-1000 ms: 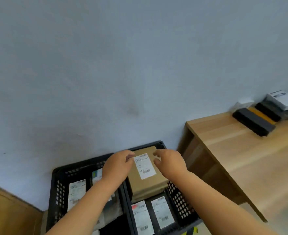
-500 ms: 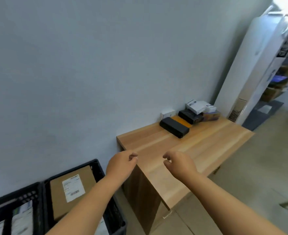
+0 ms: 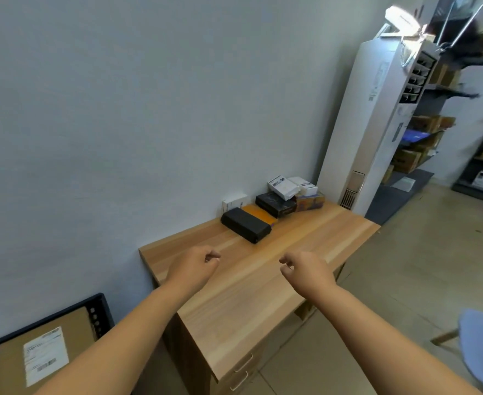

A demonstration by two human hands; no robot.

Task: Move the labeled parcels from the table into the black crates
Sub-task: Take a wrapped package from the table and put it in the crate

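Observation:
My left hand [image 3: 194, 267] and my right hand [image 3: 306, 269] hover side by side over the near half of the wooden table [image 3: 246, 283], both empty with fingers loosely curled. At the table's far edge against the wall lie a black box [image 3: 245, 224], an orange parcel [image 3: 259, 214], a second black box [image 3: 276, 204], white boxes [image 3: 282, 186] stacked on it, and a colourful box [image 3: 310, 201]. A black crate [image 3: 99, 315] sits at the bottom left on the floor, holding a brown cardboard parcel [image 3: 78, 329] with a white label [image 3: 45, 355].
A tall white standing air conditioner [image 3: 377, 124] stands past the table's far end. Shelves with cardboard boxes [image 3: 422, 143] fill the back right. A blue chair seat [image 3: 482, 346] sits at the right edge. The table has drawers [image 3: 243, 369] on its near side.
The view has swung right from the crates to the table. Both hands let go of the brown parcel in the crate and moved over the tabletop, empty.

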